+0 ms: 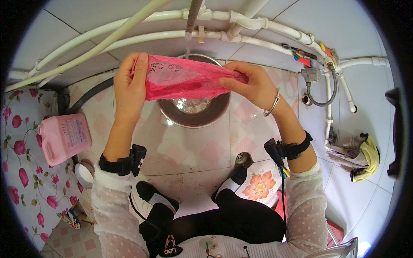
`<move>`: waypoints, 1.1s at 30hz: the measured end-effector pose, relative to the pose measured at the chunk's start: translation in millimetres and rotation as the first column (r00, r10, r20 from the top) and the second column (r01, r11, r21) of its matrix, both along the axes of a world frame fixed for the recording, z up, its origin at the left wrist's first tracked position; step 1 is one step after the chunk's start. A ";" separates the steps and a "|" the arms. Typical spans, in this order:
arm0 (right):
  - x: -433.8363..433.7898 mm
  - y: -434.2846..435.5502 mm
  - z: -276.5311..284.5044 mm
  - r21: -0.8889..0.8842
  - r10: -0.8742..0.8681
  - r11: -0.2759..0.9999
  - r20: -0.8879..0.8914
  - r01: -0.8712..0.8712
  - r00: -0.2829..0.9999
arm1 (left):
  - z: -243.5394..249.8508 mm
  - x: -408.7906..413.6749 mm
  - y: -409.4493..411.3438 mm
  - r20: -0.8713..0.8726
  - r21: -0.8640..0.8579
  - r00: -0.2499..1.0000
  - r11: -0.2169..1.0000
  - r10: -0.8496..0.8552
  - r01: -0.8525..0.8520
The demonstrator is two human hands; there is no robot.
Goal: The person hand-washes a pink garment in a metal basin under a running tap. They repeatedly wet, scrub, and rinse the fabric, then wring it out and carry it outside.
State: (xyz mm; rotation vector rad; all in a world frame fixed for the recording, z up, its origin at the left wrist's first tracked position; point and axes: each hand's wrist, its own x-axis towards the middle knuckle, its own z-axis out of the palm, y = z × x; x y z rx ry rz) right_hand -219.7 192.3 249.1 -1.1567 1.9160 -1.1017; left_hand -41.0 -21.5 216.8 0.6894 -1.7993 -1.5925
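A wet pink lace cloth [190,80] is stretched sideways between my two hands. My left hand [130,80] grips its left end, thumb on top. At the other end my right hand [250,82] pinches the bunched fabric between thumb and fingers. Beneath the cloth stands a round metal basin [193,116] on the tiled floor, partly hidden by the fabric. Water runs from a grey hose [193,16] above and falls behind the cloth's far edge towards the basin.
White pipes [161,35] cross the wall ahead. A pink plastic jug [66,138] rests on a floral-covered surface [29,167] at left. A floor drain [243,159] lies near my right foot. Gloves or cloths [363,158] hang at right, below valves with coloured handles [303,60].
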 end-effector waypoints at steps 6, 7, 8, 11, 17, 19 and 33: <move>-19.2 3.7 24.9 0.109 0.005 0.993 0.395 -0.052 0.919 | 7.1 2.5 -12.4 -0.045 -0.060 0.988 0.987 0.149 -0.152; -24.1 6.1 19.6 0.064 0.050 0.995 0.312 -0.074 0.949 | 5.1 4.3 -17.3 -0.057 -0.061 0.981 0.980 0.187 -0.191; -29.5 8.7 9.8 0.021 0.092 0.995 0.224 -0.099 0.970 | 1.9 6.3 -24.1 -0.069 -0.062 0.972 0.971 0.225 -0.229; -25.7 8.1 6.7 -0.021 0.014 1.000 0.192 -0.010 0.981 | 0.3 13.5 -37.1 -0.096 0.081 0.960 0.963 0.263 -0.256; -21.1 5.0 17.0 -0.035 -0.092 0.994 0.201 0.101 0.975 | -1.1 28.8 -49.8 -0.068 0.266 0.982 0.952 0.174 -0.150; -20.8 4.4 20.7 -0.020 -0.067 0.997 0.226 0.074 0.972 | 6.5 30.7 -47.5 -0.033 0.317 0.986 0.937 0.164 -0.145; -5.8 -8.2 -142.8 0.254 -0.002 0.967 -0.077 0.021 0.997 | -123.8 12.2 8.8 0.668 -0.228 0.706 0.839 -0.235 0.495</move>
